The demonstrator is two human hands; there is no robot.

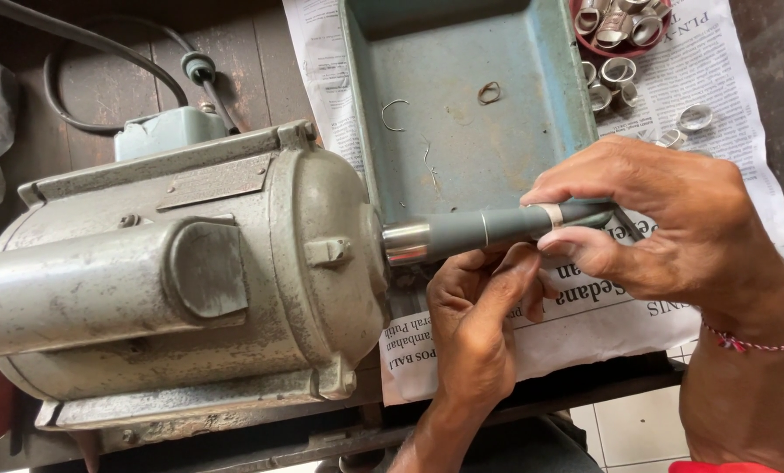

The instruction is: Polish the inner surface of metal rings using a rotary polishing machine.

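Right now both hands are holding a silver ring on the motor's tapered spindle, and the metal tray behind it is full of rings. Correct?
Not quite. The head view shows the metal tray nearly bare, holding only a few wire scraps. The rings sit in a red bowl and on the newspaper beside it. The rest holds: left hand and right hand hold a silver ring on the tapered spindle of the motor.

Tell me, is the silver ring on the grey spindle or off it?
On it. The silver ring encircles the tapered grey spindle of the motor, pinched between the right hand fingers, with the left hand below.
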